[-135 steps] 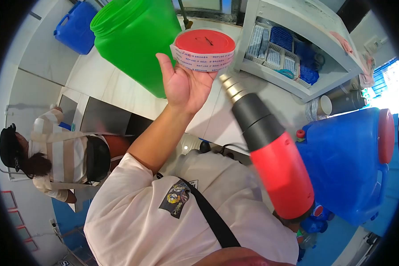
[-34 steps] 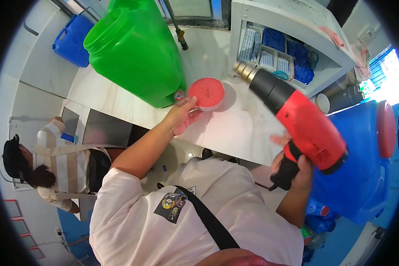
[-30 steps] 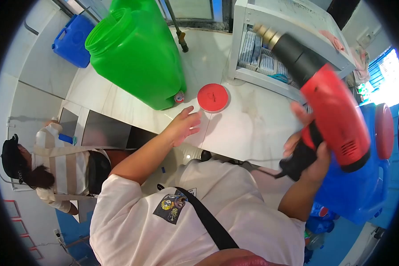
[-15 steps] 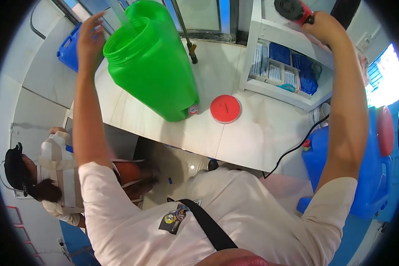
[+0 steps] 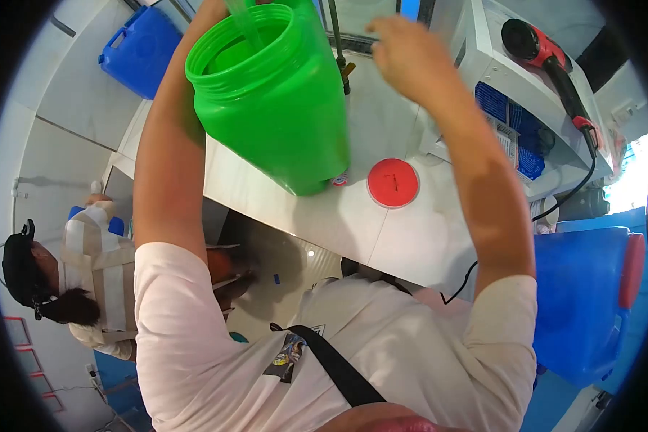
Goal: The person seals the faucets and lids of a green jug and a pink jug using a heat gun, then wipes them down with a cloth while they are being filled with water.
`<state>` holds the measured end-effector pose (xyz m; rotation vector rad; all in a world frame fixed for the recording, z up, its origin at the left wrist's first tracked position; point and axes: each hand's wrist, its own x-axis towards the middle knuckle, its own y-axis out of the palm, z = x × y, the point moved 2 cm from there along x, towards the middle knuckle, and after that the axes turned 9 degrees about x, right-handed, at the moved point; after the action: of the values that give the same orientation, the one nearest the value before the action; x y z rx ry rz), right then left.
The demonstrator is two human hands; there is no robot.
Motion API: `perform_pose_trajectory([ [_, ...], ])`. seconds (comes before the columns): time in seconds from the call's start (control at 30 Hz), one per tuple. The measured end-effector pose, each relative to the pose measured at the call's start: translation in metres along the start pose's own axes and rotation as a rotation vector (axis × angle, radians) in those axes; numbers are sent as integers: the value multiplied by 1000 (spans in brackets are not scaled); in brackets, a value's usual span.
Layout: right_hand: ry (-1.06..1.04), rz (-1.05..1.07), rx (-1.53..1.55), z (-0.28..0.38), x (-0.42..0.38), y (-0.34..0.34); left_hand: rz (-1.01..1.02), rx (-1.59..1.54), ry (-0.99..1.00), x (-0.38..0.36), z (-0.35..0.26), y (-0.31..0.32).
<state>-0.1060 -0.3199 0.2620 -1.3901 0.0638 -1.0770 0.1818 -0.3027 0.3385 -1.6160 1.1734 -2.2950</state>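
A large green plastic water jug [image 5: 273, 122] leans on the white tiled counter, its threaded mouth open toward me. Something clear, a water stream or a tube [image 5: 246, 25], runs down into that mouth. My left arm passes behind the jug's left side to the top edge of the view, and the hand itself is out of sight. Blurred by motion, my right hand [image 5: 405, 54] is over the counter to the right of the jug and valve, fingers apart and holding nothing. A round red lid [image 5: 393, 183] lies flat beside the jug's base.
On a white shelf unit [image 5: 493, 72] at right lies a red and black corded blower [image 5: 543, 54]; packs and baskets sit inside. A thin pipe with a brass valve [image 5: 347, 70] stands behind the jug. Blue jugs [image 5: 140, 50] [image 5: 579, 295] flank me. Another person [image 5: 101, 266] is at lower left.
My right hand has let go of the blower on the shelf and moved left toward the jug. My left hand has gone from beside the jug's mouth to out of sight at the top.
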Motion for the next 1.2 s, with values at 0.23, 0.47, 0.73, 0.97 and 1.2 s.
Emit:
perform_pose_trajectory([
  [0.23, 112, 159, -88, -30, 0, 172, -90, -66, -19, -9, 19, 8],
  [0.47, 587, 207, 294, -48, -15, 177, -178, -132, -43, -10, 31, 25],
  [0.73, 507, 206, 192, -27, -5, 172, -129, -178, -171, -21, 41, 20],
  [0.97, 214, -310, 736, 3, -6, 99, -94, -231, -305, -24, 26, 16],
  [1.2, 529, -472, -50, 12, -106, -209, -74, -305, -179, -26, 29, 18],
])
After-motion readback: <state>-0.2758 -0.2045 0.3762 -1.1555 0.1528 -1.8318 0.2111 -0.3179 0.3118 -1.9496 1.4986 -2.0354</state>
